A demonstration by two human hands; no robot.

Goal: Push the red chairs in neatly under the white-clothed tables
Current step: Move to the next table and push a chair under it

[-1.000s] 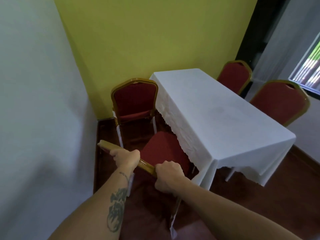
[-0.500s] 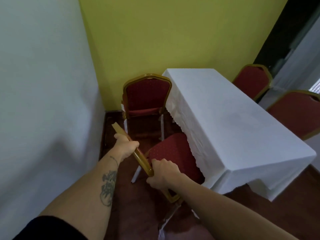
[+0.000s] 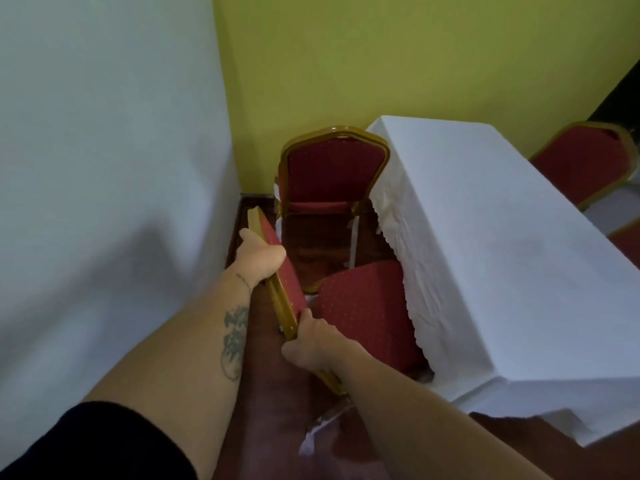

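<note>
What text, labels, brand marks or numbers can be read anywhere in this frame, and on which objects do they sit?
None: no readable text anywhere in this frame.
Tattoo on the left forearm: a picture, no letters discernible.
Held red chair, gripped by the left hand and right hand: dotted fabric only, no label.
White tablecloth and the red chair by the yellow wall: no markings visible.

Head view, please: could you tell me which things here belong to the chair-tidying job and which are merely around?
Job: held chair, left hand, right hand, corner chair, far chair, white-clothed table.

Around: yellow wall, white wall, dark floor.
</note>
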